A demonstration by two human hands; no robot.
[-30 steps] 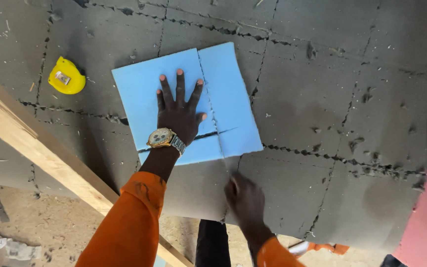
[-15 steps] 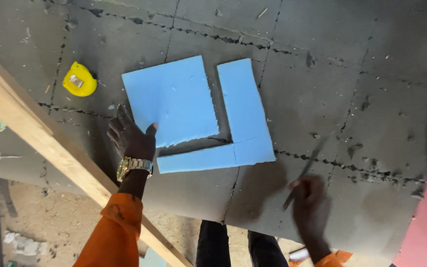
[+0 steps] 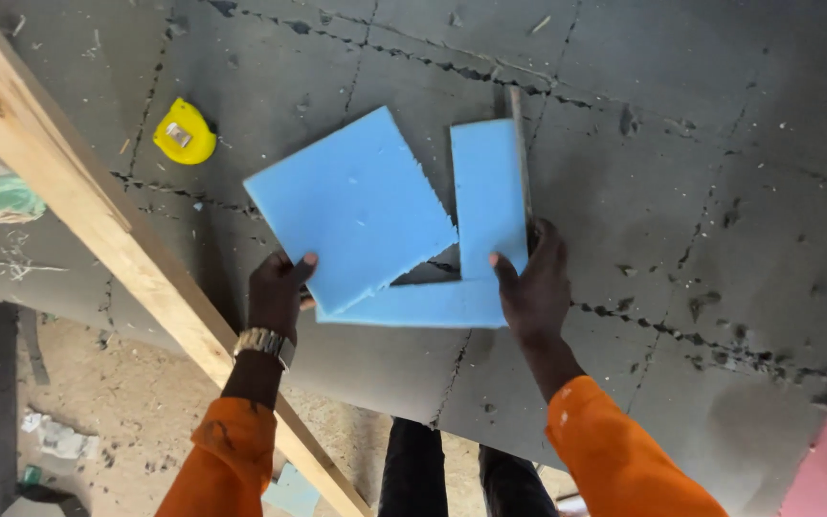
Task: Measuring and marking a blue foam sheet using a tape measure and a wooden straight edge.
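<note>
Head view: left hand pinches square foam piece; right hand grips L-shaped offcut (both blue)

Two light-blue foam pieces, one square slab and one L-shaped offcut, lie at the fingers, and one round yellow tape measure beyond them.

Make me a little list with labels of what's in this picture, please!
Place: grey board scored with dotted lines
Left hand: grips the near corner of the square foam, which is tilted
Right hand: on the L-shaped foam, also holding a thin knife; blade lies along the foam's right edge
Foam colour: light blue
Tape measure: yellow, beyond the left hand
Plank: bare wood, slanting along the left
Sleeves: orange
Wrist: metal watch on the left
</note>
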